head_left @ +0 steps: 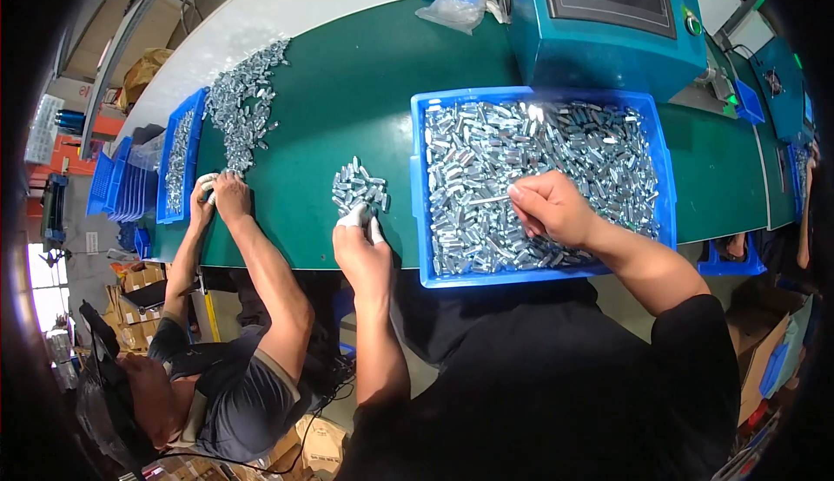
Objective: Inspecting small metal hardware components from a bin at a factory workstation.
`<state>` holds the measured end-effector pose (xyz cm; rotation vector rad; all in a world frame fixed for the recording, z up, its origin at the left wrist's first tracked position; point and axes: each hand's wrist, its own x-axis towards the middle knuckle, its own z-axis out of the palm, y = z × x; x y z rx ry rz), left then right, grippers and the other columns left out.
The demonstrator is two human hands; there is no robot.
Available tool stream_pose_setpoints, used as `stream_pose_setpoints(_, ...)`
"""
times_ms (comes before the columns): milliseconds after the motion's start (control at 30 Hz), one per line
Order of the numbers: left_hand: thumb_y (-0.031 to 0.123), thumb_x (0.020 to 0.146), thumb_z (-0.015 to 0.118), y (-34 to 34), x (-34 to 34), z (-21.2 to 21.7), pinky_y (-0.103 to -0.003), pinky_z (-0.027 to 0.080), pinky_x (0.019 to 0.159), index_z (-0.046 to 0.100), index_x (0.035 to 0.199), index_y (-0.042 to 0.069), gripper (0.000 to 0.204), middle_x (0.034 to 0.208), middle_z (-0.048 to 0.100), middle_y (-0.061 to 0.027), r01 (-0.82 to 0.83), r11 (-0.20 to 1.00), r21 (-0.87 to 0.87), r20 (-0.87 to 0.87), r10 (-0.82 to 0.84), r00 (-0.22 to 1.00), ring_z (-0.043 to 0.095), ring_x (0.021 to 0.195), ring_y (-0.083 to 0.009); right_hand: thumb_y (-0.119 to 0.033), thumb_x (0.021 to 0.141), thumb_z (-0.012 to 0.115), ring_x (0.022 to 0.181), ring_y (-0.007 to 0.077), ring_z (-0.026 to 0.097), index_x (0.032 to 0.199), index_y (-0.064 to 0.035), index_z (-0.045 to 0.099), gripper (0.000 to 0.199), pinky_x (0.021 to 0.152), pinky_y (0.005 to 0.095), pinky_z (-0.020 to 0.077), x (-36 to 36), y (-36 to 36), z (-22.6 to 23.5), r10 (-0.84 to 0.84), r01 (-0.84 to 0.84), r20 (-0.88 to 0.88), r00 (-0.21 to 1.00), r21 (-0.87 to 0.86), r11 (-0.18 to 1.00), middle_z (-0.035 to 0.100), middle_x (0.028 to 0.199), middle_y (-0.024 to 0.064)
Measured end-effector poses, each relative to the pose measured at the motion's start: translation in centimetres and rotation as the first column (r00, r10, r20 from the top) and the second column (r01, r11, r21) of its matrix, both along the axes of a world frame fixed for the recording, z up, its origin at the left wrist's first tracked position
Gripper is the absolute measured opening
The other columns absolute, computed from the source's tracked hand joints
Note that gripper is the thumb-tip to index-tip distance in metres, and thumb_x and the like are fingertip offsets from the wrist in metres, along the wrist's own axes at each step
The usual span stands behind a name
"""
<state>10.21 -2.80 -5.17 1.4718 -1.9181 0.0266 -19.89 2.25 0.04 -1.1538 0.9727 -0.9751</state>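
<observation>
My right hand [556, 209] is closed in a pinch over the blue bin [665, 194]. A thin, light-coloured rod [488, 200] sticks out leftward from its fingertips. Small, shiny metal parts [486, 233] fill the bin below it. To the left, my left hand [363, 251], with white covers on its fingertips, is at the near edge of a small pile of the same metal parts [359, 186] on the green table [347, 82]. Its thumb and fingers are drawn together; whatever is between them is too small to make out.
A co-worker's hands [221, 194] are at the left beside a larger heap of metal parts [239, 99] and a narrow blue bin [181, 160]. Behind my bin stands a teal machine [608, 51] with a screen. A clear plastic bag [458, 8] lies at the back.
</observation>
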Motion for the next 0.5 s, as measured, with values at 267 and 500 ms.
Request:
stream_pose_setpoints(267,-0.004,0.076,0.068,0.7,0.4,0.7,-0.036,0.049,0.065,0.067,0.103,0.004,0.028,0.084,0.06,-0.0139,-0.016,0.99,0.138,0.073,0.006,0.997,0.06,0.072,-0.0272,-0.023,0.1,0.048,0.048,0.0066,0.051,0.064,-0.0042,0.053,0.041,0.047,0.024,0.0404,0.2,0.4,0.4,0.01,-0.01,-0.12,0.993,-0.001,1.0,0.051,0.055,-0.0001)
stream_pose_setpoints(500,-0.005,0.086,0.062,3.1,-1.0,3.4,-0.023,0.046,0.067,0.064,0.114,0.002,0.029,0.091,0.061,-0.0028,0.313,0.925,0.215,-0.677,-0.089,0.731,0.056,0.076,-0.0123,-0.02,0.101,0.047,0.051,0.0081,0.048,0.064,-0.0034,0.052,0.041,0.051,0.0258,0.04,0.3,0.8,0.2,0.038,-0.04,-0.116,0.993,-0.019,0.999,0.052,0.055,0.0018)
